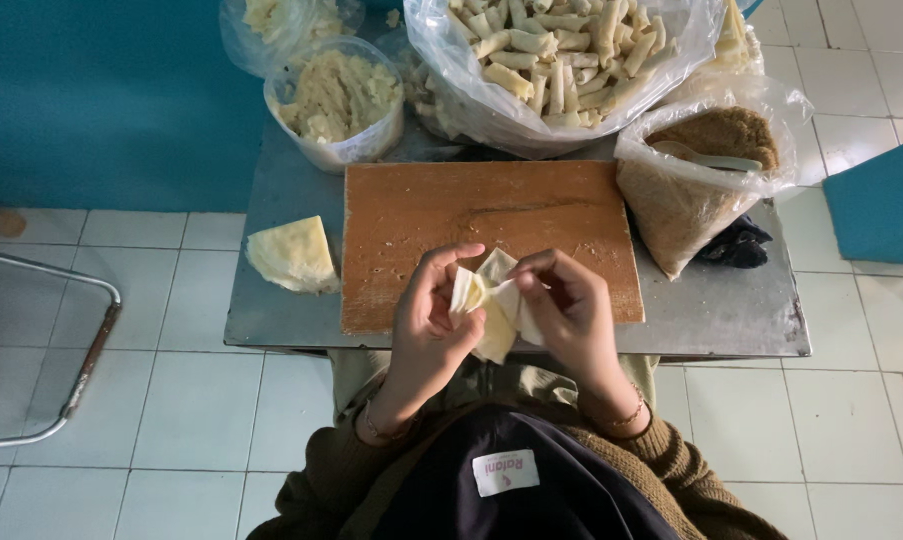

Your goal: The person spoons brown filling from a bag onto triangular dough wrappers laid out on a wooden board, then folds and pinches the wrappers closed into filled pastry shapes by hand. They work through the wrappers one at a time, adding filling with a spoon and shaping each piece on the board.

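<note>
Both my hands grasp one wrapper (pixel 496 305) just over the board's (pixel 452 215) near edge. My left hand (pixel 427 320) pinches its left side, and my right hand (pixel 572 310) pinches its right. The wrapper's long axis runs up-down, upper corner toward the board's far edge, lower end toward me. A wrapper stack (pixel 294 254) lies left of the board.

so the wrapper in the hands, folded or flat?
Folded: the wrapper is creased into overlapping flaps, pinched between left hand and right hand.
</note>
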